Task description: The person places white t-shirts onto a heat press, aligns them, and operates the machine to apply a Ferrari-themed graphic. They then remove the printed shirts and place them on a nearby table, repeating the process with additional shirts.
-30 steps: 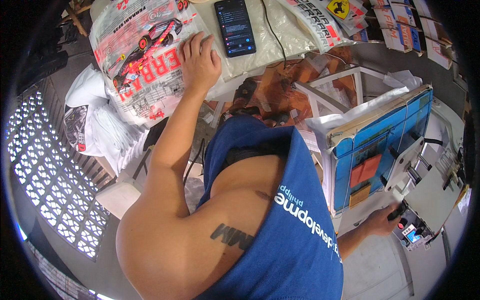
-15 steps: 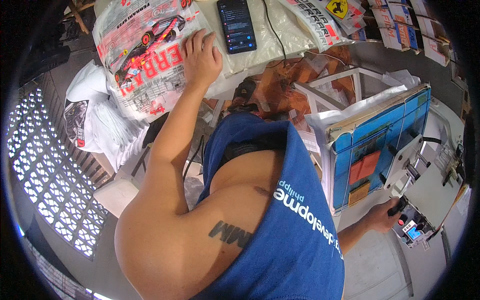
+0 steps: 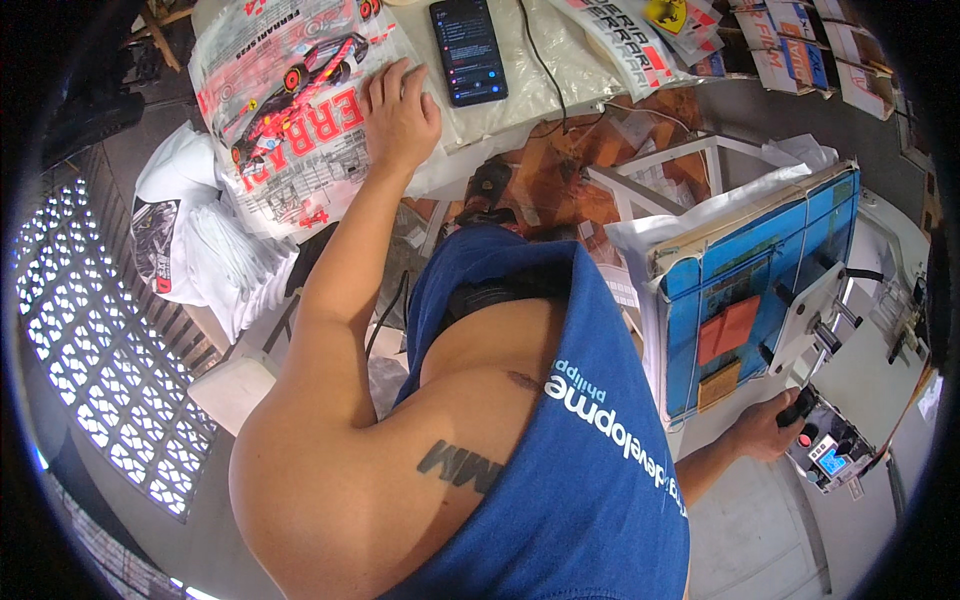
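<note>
My left hand [image 3: 402,125] lies with spread fingers at the right edge of a translucent transfer sheet [image 3: 290,120], which bears a red racing car and large lettering. Right of that hand is a black phone [image 3: 470,52] with its screen lit. Over at the right, my right hand [image 3: 768,427] is closed round the black lever grip [image 3: 797,407] of a heat press. The press's blue board-like panel [image 3: 765,280] has cords tied across it and a red patch. Beside the grip sits a control box [image 3: 832,455] with a small lit display.
White folded T-shirts [image 3: 195,235] are stacked left of the sheet. More printed sheets [image 3: 625,45] lie at the far end of the plastic-covered table [image 3: 545,105]. A black cable [image 3: 545,65] crosses the table. A white metal frame [image 3: 650,175] stands over the floor between table and press.
</note>
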### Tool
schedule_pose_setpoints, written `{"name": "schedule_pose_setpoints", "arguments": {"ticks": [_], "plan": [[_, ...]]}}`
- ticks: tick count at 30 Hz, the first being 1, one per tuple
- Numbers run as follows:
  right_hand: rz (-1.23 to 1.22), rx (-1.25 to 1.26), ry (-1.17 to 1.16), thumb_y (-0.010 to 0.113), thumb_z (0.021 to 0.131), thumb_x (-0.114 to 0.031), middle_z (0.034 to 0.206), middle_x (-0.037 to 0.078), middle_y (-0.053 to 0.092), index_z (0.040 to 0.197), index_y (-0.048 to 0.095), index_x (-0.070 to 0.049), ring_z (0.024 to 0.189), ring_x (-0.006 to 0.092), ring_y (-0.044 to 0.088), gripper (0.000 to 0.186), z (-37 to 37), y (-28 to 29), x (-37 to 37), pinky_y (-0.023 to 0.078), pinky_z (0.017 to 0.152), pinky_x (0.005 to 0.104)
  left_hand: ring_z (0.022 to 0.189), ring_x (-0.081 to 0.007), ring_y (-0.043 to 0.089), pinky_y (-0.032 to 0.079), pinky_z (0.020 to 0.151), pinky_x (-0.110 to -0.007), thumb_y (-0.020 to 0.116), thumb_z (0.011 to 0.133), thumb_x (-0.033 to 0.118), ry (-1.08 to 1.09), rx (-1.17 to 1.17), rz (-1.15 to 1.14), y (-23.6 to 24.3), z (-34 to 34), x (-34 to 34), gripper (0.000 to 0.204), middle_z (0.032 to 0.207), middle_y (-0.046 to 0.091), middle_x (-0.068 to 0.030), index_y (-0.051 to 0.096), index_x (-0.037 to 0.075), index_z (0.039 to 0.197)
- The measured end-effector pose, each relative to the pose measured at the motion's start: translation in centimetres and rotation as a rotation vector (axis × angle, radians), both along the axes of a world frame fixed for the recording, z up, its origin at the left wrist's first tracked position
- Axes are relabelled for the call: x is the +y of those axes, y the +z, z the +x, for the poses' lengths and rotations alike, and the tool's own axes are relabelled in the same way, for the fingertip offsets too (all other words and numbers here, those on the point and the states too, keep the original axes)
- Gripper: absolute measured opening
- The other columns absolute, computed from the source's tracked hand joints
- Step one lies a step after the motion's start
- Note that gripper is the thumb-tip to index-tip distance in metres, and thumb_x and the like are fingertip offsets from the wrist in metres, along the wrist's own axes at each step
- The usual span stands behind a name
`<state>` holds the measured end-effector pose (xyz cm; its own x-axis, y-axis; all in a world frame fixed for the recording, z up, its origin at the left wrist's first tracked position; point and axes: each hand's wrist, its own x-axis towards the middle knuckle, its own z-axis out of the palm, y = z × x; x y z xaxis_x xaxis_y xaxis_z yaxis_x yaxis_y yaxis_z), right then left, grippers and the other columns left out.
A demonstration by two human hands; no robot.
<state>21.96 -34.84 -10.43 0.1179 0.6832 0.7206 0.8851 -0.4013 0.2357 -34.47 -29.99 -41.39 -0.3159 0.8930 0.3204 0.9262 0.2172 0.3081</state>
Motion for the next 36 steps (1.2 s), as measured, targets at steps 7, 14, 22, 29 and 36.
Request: {"name": "schedule_pose_setpoints", "arguments": {"ticks": [7,14,22,29,36], "plan": [[0.018,-0.049,0.045,0.083,0.088,-0.044,0.078,0.016,0.076,0.091,0.078,0.001,0.065,0.0368,0.071,0.045,0.5,-0.3,0.3,0.054,0.057,0.0458,0.139,-0.037,0.047,0.03,0.122,-0.058,0.066,0.089,0.018,-0.023,-0.006,-0.022,0.1,-0.2,0.1,0.045,0.143,0.056,-0.0122,0.065,0.009,0.133],[0.051,-0.169,0.081,0.084,0.087,-0.046,0.072,0.011,0.073,0.081,0.074,-0.004,0.062,0.0336,0.069,0.043,0.6,-0.8,0.5,0.051,0.056,0.0448,0.14,-0.0379,0.046,0.033,0.116,-0.059,0.069,0.089,0.02,-0.061,-0.172,-0.092,1.9,0.8,1.6,0.029,0.141,0.06,-0.0135,0.07,0.007,0.115],[0.021,-0.15,0.106,0.084,0.087,-0.045,0.072,0.006,0.071,0.078,0.07,-0.007,0.062,0.0321,0.069,0.041,-1.3,-0.2,0.6,0.05,0.056,0.0441,0.144,-0.0378,0.042,0.029,0.114,-0.065,0.071,0.092,0.03,-0.042,-0.1,-0.088,3.0,5.0,3.4,0.024,0.144,0.059,-0.0162,0.074,0.006,0.095],[-0.009,-0.179,0.199,0.084,0.089,-0.041,0.074,0.005,0.071,0.082,0.069,-0.007,0.064,0.0312,0.07,0.037,-1.2,0.2,0.5,0.051,0.057,0.0428,0.144,-0.0373,0.04,0.027,0.113,-0.068,0.073,0.091,0.034,0.025,-0.059,-0.115,2.9,5.6,4.1,0.026,0.144,0.058,-0.0158,0.074,0.007,0.092],[-0.033,-0.136,0.164,0.082,0.09,-0.043,0.076,0.007,0.073,0.084,0.069,-0.008,0.063,0.0311,0.071,0.038,-0.6,0.0,0.3,0.052,0.056,0.0426,0.144,-0.0377,0.04,0.028,0.114,-0.069,0.071,0.092,0.035,0.052,-0.05,-0.134,2.9,5.9,3.8,0.031,0.145,0.058,-0.0168,0.076,0.005,0.098]]}}
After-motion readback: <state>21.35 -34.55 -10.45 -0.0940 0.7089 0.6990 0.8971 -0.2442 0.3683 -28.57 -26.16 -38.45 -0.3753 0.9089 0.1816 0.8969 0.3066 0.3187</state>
